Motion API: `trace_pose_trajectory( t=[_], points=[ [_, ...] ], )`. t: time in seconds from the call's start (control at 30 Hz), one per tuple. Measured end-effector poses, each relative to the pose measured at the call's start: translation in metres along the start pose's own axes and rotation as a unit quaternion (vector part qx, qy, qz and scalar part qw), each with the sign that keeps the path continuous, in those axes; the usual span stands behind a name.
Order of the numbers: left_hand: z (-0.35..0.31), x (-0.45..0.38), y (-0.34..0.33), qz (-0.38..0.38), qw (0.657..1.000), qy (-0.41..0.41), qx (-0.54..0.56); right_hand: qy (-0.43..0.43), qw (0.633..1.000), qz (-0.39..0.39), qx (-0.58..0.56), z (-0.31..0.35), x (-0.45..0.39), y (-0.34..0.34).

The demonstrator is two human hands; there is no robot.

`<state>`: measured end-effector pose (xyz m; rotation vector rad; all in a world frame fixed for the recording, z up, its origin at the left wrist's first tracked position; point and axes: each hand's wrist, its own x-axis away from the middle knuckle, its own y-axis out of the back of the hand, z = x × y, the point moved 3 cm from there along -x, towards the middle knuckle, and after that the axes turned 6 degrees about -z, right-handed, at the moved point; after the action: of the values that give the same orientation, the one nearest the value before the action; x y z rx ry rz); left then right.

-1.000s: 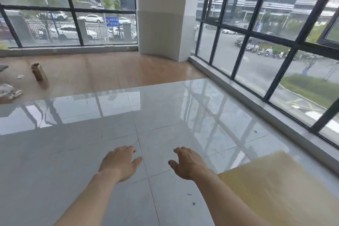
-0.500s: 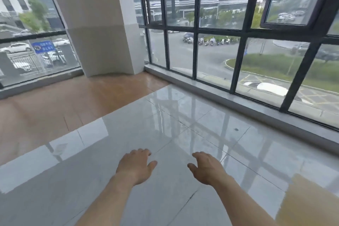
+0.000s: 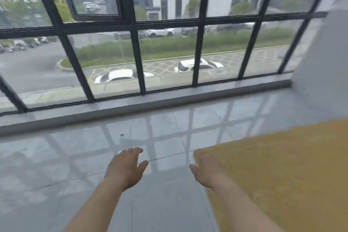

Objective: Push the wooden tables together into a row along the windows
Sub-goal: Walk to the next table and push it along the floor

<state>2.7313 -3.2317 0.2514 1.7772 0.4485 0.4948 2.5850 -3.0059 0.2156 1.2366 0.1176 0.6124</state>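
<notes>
A light wooden table (image 3: 282, 171) fills the lower right of the view, its top blurred, its near-left corner just ahead of my right hand. My right hand (image 3: 209, 170) hovers palm down at that corner, fingers apart, and I cannot tell whether it touches the wood. My left hand (image 3: 126, 167) is held out over the grey tiles, open and holding nothing, about a hand's width left of the table. Only one table is in view.
Black-framed windows (image 3: 135, 58) run across the view above a low grey sill (image 3: 150, 107). A white wall or pillar (image 3: 323, 66) stands at the right, beyond the table. Glossy grey floor tiles (image 3: 56, 165) stretch to the left.
My view has swung right, from the corner pillar and wood floor to face the windows. The table now fills much more of the lower right, and my right hand has reached its corner.
</notes>
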Motion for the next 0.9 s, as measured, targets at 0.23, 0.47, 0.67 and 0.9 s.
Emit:
trace_pose_trajectory(
  t=[0.23,0.47,0.67,0.9],
  points=[
    [-0.114,-0.072,-0.059,0.021,0.95,-0.311,0.0,-0.303,0.945,-0.119,-0.033,-0.099,0.094,-0.011],
    [-0.217,-0.01,-0.137,0.068,0.84,-0.538,0.014,-0.495,0.84,-0.213,-0.061,-0.136,0.216,-0.089],
    [-0.227,0.034,-0.23,0.094,0.756,-0.648,0.007,-0.542,0.803,-0.24,-0.055,-0.143,0.234,-0.18],
    [-0.228,0.014,-0.323,0.087,0.734,-0.673,0.019,-0.533,0.795,-0.289,-0.02,-0.182,0.199,-0.25]
  ],
)
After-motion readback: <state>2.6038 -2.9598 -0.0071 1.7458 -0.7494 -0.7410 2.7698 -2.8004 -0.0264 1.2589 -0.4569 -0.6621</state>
